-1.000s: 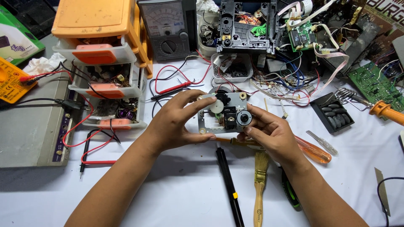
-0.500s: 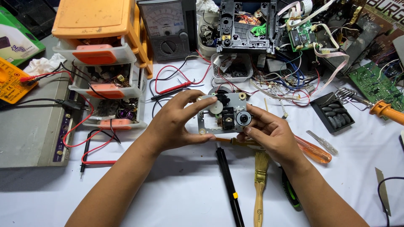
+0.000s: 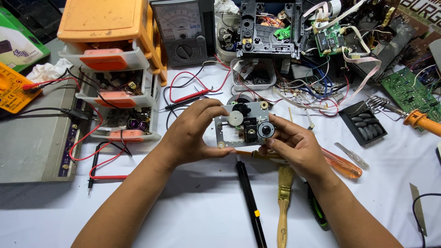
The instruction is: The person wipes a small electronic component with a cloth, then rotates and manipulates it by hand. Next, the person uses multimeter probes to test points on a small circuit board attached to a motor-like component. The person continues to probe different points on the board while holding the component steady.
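Nearest, a black pen-like tool (image 3: pixel 250 202) and a brush (image 3: pixel 284 202) are lying side by side on the white cloth (image 3: pixel 193 216), handles pointing toward the near edge, with a green-and-black tool (image 3: pixel 316 209) just right of the brush. Both forearms are reaching in from the near edge over them.

Slightly farther, the left hand (image 3: pixel 190 135) and the right hand (image 3: pixel 296 147) are holding a small metal mechanism (image 3: pixel 243 126) between them, lifted above the cloth at the middle of the scene. The left fingers are wrapping narrowly round its left edge, thumb below and fingertips on top. The right fingers are closing on its right side, thumb touching near the round silver hub. A white gear and a black block are sitting on the plate's face. An orange screwdriver (image 3: pixel 340 165) is lying just under the right hand, and a thin metal blade (image 3: pixel 351 155) is lying to its right.

Farther left, a grey box (image 3: pixel 32 138) is resting beside an orange drawer unit (image 3: pixel 110 69), with red leads (image 3: pixel 193 94) trailing across the cloth. To the right, a black tray (image 3: pixel 365 123) and an orange-handled iron (image 3: pixel 422 121) are lying near a green circuit board (image 3: pixel 406 89).

Farthest, an analogue meter (image 3: pixel 183 30) is standing beside a black opened chassis (image 3: pixel 271 27), with tangled wires (image 3: pixel 312 85) spilling toward the hands.
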